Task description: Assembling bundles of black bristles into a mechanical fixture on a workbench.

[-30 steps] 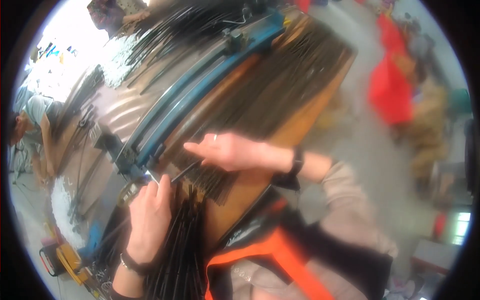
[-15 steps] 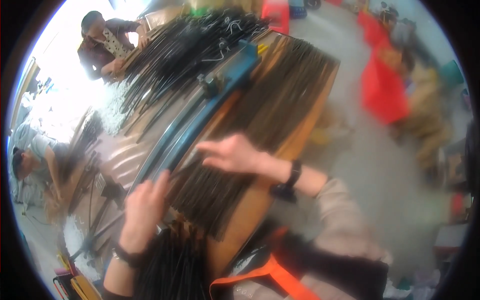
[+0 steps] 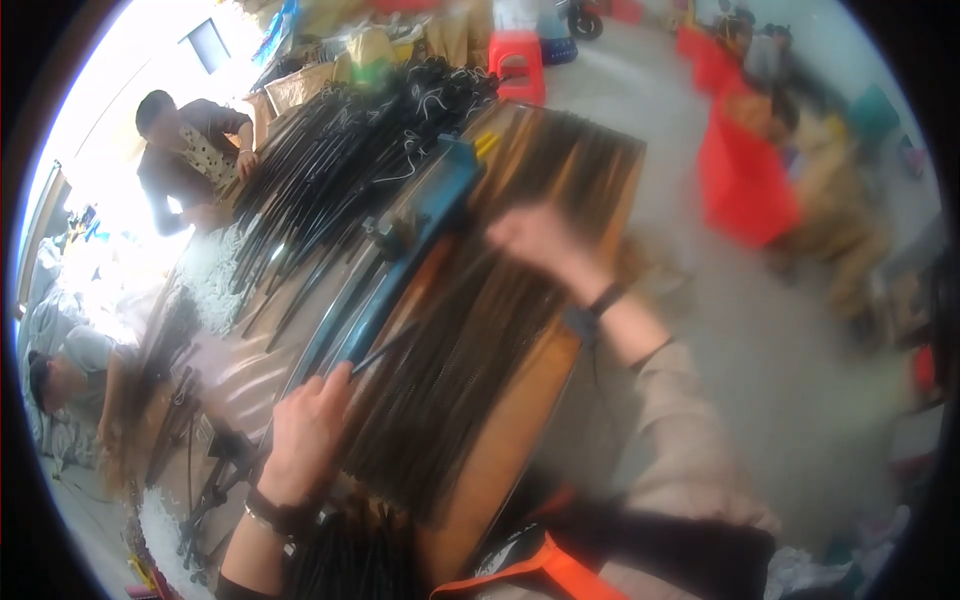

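Note:
My left hand [image 3: 308, 430] is closed on one end of a thin dark rod [image 3: 385, 347], beside the near end of a blue metal rail [image 3: 400, 270]. The rod slants away up to the right, its far part smeared by motion. At that far part my right hand [image 3: 545, 240] is closed, fingers curled and blurred, with the rod's faint line running into it. Below both hands lies a wide layer of dark thin rods [image 3: 440, 400], side by side on an orange-brown board [image 3: 490, 450].
A metal clamp-like block [image 3: 390, 238] sits on the rail. Beyond it lies a heap of black rods with white cords [image 3: 340, 150], where a person [image 3: 190, 150] works. Another person [image 3: 80, 385] bends at the left. A red stool [image 3: 517, 68] stands behind the table.
My right hand has moved up and to the right, away from my left hand, and its extended fingers are now curled. The dark rod now shows stretched between the hands. The view has shifted.

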`<action>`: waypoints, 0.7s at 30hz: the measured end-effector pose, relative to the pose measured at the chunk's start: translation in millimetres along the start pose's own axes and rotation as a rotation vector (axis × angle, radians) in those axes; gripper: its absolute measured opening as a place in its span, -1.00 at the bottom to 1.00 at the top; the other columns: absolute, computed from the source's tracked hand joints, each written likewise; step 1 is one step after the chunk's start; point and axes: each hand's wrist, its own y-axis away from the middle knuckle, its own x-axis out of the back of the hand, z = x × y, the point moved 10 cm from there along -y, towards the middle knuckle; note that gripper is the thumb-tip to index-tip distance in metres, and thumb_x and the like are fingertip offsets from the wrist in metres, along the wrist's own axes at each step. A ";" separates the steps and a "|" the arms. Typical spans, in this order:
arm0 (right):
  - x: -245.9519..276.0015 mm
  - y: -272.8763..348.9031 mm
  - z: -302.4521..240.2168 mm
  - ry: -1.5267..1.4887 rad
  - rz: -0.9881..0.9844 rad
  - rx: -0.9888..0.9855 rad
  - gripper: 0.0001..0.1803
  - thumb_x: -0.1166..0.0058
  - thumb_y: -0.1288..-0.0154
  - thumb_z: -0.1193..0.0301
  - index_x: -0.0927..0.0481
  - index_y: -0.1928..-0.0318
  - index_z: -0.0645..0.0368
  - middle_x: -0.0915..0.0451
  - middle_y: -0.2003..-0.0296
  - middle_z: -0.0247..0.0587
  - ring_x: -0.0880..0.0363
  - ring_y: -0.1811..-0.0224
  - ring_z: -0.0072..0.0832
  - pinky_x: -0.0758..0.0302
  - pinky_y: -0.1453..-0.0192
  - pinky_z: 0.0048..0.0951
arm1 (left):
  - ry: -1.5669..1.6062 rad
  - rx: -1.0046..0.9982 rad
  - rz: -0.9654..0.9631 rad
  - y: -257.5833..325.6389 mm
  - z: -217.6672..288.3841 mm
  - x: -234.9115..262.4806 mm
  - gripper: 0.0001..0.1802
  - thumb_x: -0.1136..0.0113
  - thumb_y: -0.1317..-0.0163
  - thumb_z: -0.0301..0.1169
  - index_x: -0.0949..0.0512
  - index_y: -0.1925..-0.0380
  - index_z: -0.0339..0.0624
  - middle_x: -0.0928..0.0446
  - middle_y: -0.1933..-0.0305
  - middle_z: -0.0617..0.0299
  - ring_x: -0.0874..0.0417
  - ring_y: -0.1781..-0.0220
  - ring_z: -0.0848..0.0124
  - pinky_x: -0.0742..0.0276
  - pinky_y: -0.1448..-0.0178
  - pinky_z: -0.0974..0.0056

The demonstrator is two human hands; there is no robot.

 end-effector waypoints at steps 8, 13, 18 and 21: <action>100.4 19.5 -74.2 0.000 0.499 0.384 -0.93 -0.30 -0.12 0.38 -0.65 0.44 0.00 -0.58 0.57 -0.23 -0.60 0.54 -0.30 -0.54 0.43 -0.38 | 0.063 -0.001 0.076 2.2 5.2 -3.2 -0.61 -0.08 -0.31 -0.44 -0.44 -0.15 -0.11 -0.53 0.37 0.03 -0.61 0.31 0.03 -0.54 0.27 0.03; 95.1 30.4 -90.9 0.045 0.543 0.434 -0.94 -0.27 -0.13 0.41 -0.63 0.43 0.00 -0.50 0.64 -0.24 -0.54 0.61 -0.31 -0.52 0.48 -0.37 | 0.009 0.004 0.077 2.0 7.1 -0.9 -0.65 -0.09 -0.30 -0.44 -0.44 -0.10 -0.15 -0.53 0.36 0.01 -0.60 0.33 0.02 -0.53 0.27 0.02; 55.9 30.9 -166.1 -0.251 0.362 0.586 -0.77 -0.25 -0.15 0.37 -0.63 0.14 0.02 -0.49 0.66 -0.27 -0.54 0.61 -0.28 -0.53 0.46 -0.31 | 0.061 0.054 0.030 16.9 -5.4 -12.3 -0.76 -0.09 -0.30 -0.44 -0.46 0.03 -0.14 -0.53 0.36 0.01 -0.60 0.33 0.01 -0.52 0.29 0.01; 7.3 30.7 -129.6 -0.136 0.279 0.405 -0.64 -0.25 -0.15 0.36 -0.57 0.00 0.03 -0.53 0.58 -0.25 -0.57 0.53 -0.28 -0.55 0.42 -0.29 | -0.035 0.099 0.015 28.5 -3.8 4.9 -0.86 -0.08 -0.30 -0.44 -0.45 0.15 -0.13 -0.54 0.36 0.02 -0.60 0.32 0.00 -0.51 0.32 0.01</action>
